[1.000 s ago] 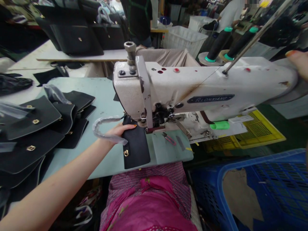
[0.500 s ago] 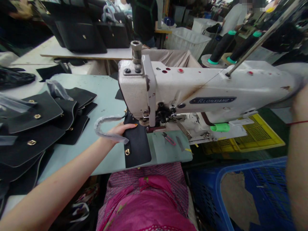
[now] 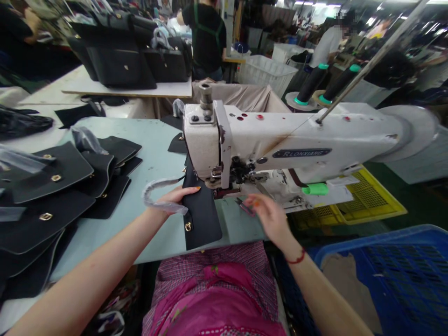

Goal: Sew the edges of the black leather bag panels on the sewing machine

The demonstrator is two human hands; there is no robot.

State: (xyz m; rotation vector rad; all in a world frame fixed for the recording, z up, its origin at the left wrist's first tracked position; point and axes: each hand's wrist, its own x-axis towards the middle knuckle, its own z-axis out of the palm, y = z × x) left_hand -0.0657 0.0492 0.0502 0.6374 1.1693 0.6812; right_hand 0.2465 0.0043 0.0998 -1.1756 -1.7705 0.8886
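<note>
Blue plastic crate (image 3: 395,238), tan sheet (image 3: 345,289) inside, left hand (image 3: 175,198) on leather flap (image 3: 201,219)

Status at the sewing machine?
Left hand on black panel, wrapped strap at it. Right hand over pink snips. Panel runs under sewing machine.

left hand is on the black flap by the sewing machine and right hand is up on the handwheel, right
Not quite: the right hand is not on the handwheel. The head view shows it down over the machine table, by the pink-handled snips. The left hand is on the black flap by the sewing machine, as you said.
</note>
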